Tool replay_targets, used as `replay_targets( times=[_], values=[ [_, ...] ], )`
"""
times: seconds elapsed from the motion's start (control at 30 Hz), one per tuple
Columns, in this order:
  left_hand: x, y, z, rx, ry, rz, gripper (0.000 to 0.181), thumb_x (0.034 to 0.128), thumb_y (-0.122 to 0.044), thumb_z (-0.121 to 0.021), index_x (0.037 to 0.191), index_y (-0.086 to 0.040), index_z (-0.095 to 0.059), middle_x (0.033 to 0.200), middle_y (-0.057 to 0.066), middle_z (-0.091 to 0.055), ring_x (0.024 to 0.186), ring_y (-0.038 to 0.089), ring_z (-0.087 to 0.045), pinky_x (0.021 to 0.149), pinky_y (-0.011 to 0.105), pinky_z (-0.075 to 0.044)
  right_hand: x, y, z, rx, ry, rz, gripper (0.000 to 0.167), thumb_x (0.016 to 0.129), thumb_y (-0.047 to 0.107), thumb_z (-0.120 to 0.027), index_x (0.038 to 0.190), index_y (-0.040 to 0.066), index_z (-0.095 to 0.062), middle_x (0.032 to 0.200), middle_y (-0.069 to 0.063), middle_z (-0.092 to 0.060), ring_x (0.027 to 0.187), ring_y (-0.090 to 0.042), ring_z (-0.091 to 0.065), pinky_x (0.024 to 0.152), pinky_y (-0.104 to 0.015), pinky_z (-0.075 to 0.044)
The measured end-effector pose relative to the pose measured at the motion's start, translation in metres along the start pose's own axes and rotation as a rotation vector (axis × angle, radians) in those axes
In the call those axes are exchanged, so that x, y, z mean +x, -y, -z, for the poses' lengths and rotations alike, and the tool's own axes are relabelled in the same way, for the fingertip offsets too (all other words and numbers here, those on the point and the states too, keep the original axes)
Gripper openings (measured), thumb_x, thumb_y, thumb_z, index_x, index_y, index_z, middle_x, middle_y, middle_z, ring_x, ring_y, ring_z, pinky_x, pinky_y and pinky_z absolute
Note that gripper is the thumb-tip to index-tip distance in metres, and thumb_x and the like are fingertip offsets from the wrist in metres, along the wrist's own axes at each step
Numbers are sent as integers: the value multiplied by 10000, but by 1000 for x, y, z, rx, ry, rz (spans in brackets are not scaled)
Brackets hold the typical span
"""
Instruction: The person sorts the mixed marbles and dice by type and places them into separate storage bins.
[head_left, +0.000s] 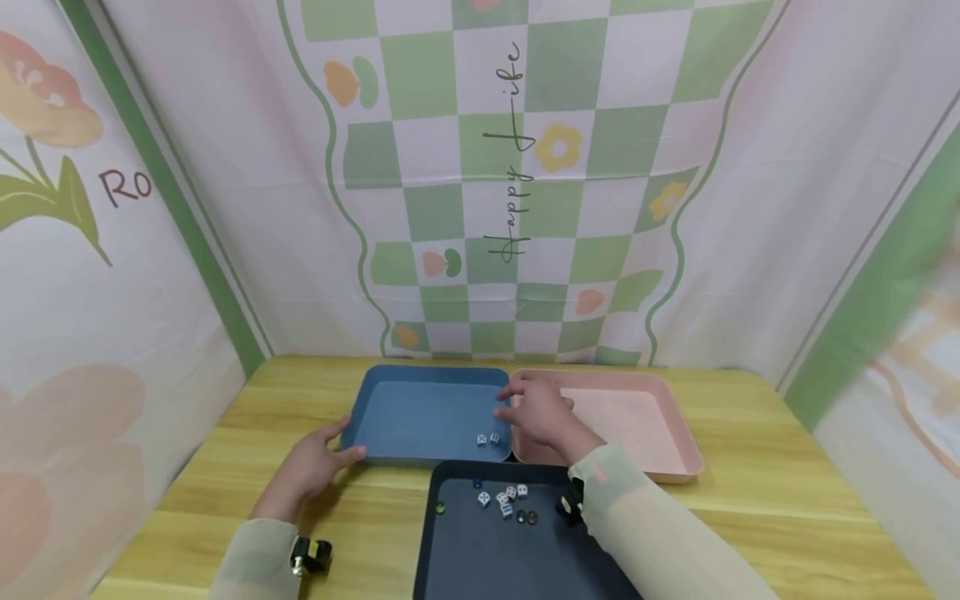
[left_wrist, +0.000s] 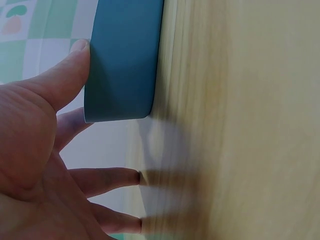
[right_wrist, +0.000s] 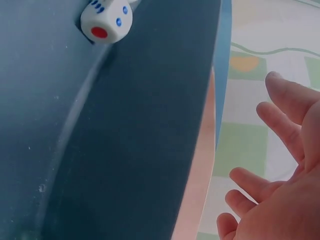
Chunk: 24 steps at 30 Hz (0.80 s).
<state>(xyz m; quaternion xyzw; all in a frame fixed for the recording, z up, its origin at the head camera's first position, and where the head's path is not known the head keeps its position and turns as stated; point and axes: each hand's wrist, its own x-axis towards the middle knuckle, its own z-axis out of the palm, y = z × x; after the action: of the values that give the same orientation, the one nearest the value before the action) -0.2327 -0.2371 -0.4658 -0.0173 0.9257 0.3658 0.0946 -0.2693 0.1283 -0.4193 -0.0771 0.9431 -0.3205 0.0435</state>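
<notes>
My left hand is at the near left corner of the blue tray. Its thumb touches the tray's rim, and the other fingers spread around the corner, fairly straight. Over the meeting edges of the blue tray and the pink tray hovers my right hand, fingers spread and nothing visible in them. Two white dice lie in the blue tray's near right corner, just below that hand. In the right wrist view, a die with a red pip sits in the dark tray.
The dark tray stands in front, under my right forearm. Near its far wall lie several white dice, a blue bead, a green bead and brownish beads. A printed curtain hangs behind the wooden table.
</notes>
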Motion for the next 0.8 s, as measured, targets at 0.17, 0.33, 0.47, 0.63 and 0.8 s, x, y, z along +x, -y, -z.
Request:
replay_targets(
  times=[0.17,0.33,0.47,0.63,0.8],
  values=[
    [0,0,1,5,0,-4,785,937,-468,-676,1572,-178,-317,1522,291,-334,1361,534,-302,1057,687,-276,-4,-1,3,9,2,17,243,928,307,-724,1153,220,-750,1525,-116,-418,1420,-384,-290,973,-747,-240],
    [1,1,0,12,-3,-3,775,940,-459,-676,1570,-179,-324,1519,292,-336,1358,537,-304,1057,689,-273,-11,2,9,29,-4,44,283,930,317,-717,1188,201,-738,1535,-135,-404,1425,-400,-278,991,-784,-190],
    [1,1,0,15,-5,-6,773,939,-461,-676,1569,-181,-327,1518,290,-339,1357,539,-304,1058,690,-268,-18,2,14,58,-9,72,286,928,319,-719,1191,208,-735,1527,-129,-418,1416,-400,-298,1007,-770,-215],
    [2,1,-1,15,-6,-9,772,940,-464,-673,1569,-181,-325,1523,289,-330,1360,542,-294,1062,693,-255,-28,3,20,171,-2,115,268,928,243,-727,1184,167,-733,1509,-152,-430,1401,-385,-337,1032,-612,-378],
    [1,1,-1,8,-8,-4,778,938,-474,-672,1570,-181,-324,1523,288,-332,1360,542,-296,1059,696,-258,-37,1,22,185,23,127,267,924,263,-729,1172,167,-752,1583,-220,-280,1443,-427,-234,1048,-584,-385]
  ],
)
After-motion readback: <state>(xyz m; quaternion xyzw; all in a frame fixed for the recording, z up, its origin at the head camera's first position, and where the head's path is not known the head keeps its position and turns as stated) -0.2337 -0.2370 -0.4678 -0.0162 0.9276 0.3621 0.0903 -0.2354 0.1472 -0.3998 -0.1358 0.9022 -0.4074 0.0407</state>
